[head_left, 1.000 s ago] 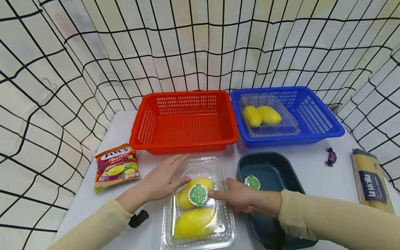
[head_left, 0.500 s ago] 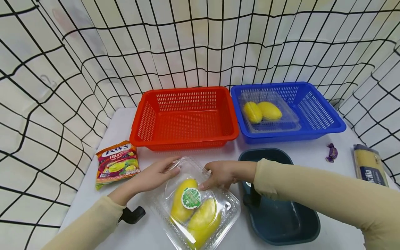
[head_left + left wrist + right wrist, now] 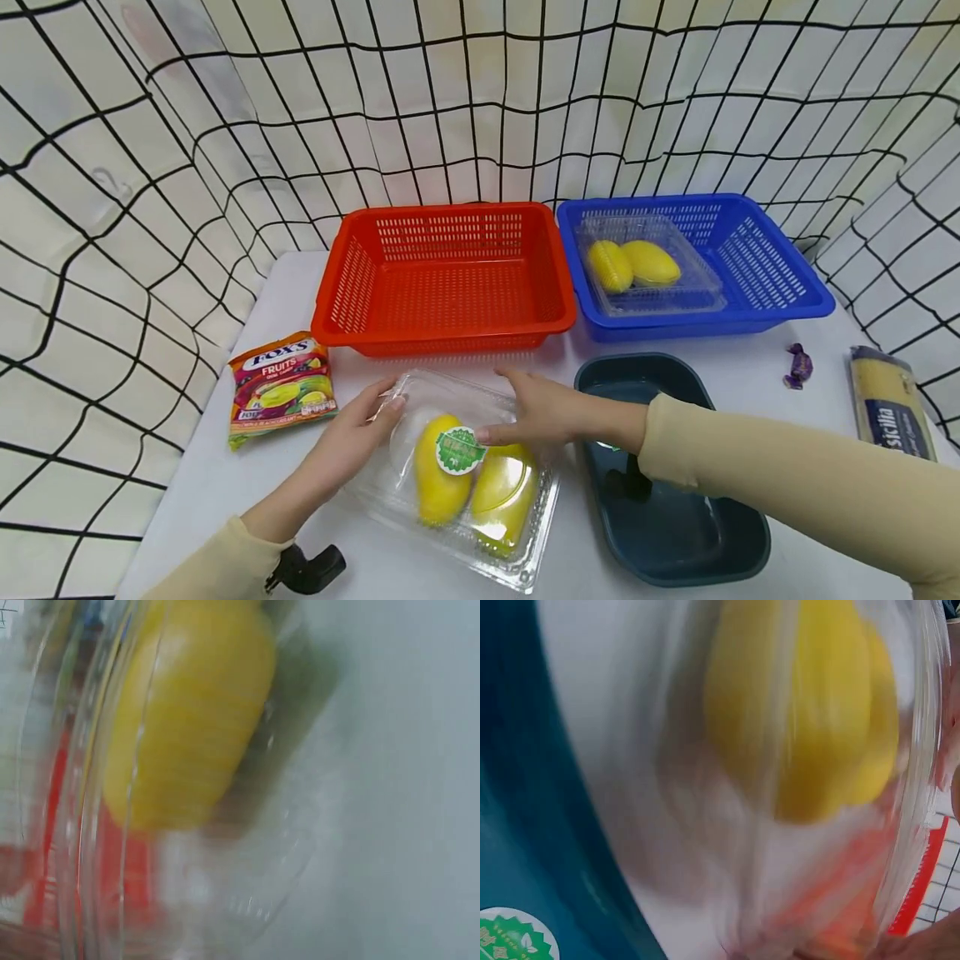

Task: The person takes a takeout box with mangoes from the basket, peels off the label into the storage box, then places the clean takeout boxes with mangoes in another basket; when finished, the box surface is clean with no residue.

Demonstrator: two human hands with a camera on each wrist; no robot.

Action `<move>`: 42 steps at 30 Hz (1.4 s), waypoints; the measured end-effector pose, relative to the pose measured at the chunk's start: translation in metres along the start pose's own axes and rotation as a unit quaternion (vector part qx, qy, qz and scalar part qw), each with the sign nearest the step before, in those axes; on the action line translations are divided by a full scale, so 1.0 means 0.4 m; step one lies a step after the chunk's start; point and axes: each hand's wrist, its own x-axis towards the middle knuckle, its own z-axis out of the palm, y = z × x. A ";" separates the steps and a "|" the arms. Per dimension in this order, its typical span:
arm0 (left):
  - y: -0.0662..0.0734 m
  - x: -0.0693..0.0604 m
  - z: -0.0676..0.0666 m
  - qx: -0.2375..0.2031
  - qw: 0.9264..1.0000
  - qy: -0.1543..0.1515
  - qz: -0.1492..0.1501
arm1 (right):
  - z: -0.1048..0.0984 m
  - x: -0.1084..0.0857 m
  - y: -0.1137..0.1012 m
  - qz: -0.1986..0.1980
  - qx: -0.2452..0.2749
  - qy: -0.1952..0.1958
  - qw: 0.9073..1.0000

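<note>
Here's your clear clamshell box (image 3: 472, 492), askew in front of the red basket (image 3: 442, 340), yellow mangoes (image 3: 442, 487) under its lid. Your left hand (image 3: 348, 437) pinches the far-left corner; your right hand (image 3: 551, 414) has its thumb at the green label (image 3: 460, 451), other fingers partly hidden, grip impossible to call. Two-handed handling, I'd judge; next calls for even, level support.

Cream long sleeves (image 3: 787, 479); black wrist gear (image 3: 313, 570), probably camera mounts.
</note>
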 end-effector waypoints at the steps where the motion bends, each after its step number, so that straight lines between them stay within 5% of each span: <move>1: -0.001 -0.009 0.005 -0.010 1.000 0.013 -0.013 | 0.003 -0.003 -0.001 -0.006 -0.006 0.011 1.000; 7: -0.004 -0.050 0.024 -0.076 0.992 0.068 -0.069 | 0.021 -0.024 0.008 -0.043 -0.044 0.044 0.997; 13: 0.002 -0.059 0.042 -0.121 0.985 0.097 -0.073 | 0.034 -0.041 0.028 -0.063 -0.079 0.056 0.993; 20: 0.000 -0.053 0.042 -0.051 0.995 0.073 -0.036 | 0.041 -0.043 0.045 -0.069 -0.093 0.058 0.992; 27: -0.005 -0.050 0.036 -0.006 0.997 0.081 -0.002 | 0.028 -0.043 0.037 -0.072 -0.106 0.045 0.991; 31: 0.000 -0.041 0.034 0.002 0.997 0.081 0.003 | -0.001 -0.038 0.019 -0.127 -0.148 0.053 0.979; 34: 0.002 -0.036 0.032 0.009 0.997 0.082 0.009 | -0.025 -0.022 -0.008 -0.203 -0.178 0.050 0.962; 37: 0.004 -0.035 0.031 0.011 0.997 0.079 0.011 | -0.037 0.003 -0.042 -0.262 -0.187 0.019 0.947; 42: 0.006 -0.041 0.031 0.011 0.998 0.069 0.002 | -0.021 0.050 -0.085 -0.306 -0.215 -0.029 0.927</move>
